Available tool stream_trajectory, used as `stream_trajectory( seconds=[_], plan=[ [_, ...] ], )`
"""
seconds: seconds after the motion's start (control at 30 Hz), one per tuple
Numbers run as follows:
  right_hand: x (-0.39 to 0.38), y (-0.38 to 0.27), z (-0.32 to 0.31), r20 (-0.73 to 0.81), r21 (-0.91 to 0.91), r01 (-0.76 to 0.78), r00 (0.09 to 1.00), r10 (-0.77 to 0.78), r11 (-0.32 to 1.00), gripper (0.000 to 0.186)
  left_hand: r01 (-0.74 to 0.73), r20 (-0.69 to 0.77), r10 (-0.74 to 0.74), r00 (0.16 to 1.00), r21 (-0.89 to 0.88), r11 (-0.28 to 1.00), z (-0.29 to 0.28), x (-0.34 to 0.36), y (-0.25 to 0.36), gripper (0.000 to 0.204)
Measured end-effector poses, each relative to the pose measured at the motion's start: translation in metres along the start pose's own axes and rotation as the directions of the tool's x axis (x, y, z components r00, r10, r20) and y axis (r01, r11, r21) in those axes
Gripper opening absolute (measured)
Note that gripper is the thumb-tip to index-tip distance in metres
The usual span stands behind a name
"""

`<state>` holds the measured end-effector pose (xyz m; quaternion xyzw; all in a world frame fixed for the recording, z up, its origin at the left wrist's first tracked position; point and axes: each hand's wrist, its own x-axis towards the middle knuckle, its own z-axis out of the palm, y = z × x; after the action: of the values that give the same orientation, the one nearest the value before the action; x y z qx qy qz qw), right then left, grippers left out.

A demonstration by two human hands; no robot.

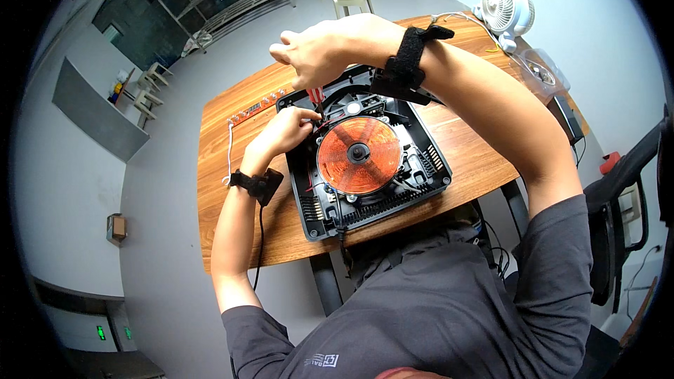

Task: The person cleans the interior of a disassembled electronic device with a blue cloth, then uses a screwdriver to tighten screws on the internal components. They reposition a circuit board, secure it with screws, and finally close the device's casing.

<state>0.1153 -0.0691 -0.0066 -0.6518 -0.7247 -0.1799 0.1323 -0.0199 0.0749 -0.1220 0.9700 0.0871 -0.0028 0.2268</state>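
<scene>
An opened induction cooker lies on the table, its black plastic housing (430, 147) showing a round copper coil (344, 168) and wiring inside. My right hand (316, 49) reaches over its far side, closed around the red handle of a screwdriver (315, 94) that points down into the far left part of the housing. At the housing's left edge my left hand (286, 130) has its fingers bent together close to the screwdriver's lower end. Whatever those fingers pinch is too small to make out. The screwdriver's tip is hard to see among the parts.
A narrow orange circuit board (256, 107) with a white cable (229, 147) lies left on the wooden table (470, 140). At the far right stand a white fan (503, 1) and a clear plastic container (542, 70). A black chair (611, 231) is at my right.
</scene>
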Motion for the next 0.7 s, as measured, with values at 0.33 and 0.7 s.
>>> stream_trajectory(
  seconds=[0.33, 0.7],
  plan=[
    [0.018, -0.004, -0.011, 0.375, -0.019, -0.124, 0.919, 0.122, 0.992, 0.044, -0.016, -0.024, 0.016, 1.0, -0.021, 1.0, 0.005, -0.005, -0.014, 0.034],
    [0.01, 0.004, -0.007, 0.288, 0.086, -0.083, 0.956, 0.055, 0.993, 0.03, -0.026, -0.002, 0.026, 1.0, -0.012, 1.0, 0.006, 0.001, -0.014, 0.035]
  ],
)
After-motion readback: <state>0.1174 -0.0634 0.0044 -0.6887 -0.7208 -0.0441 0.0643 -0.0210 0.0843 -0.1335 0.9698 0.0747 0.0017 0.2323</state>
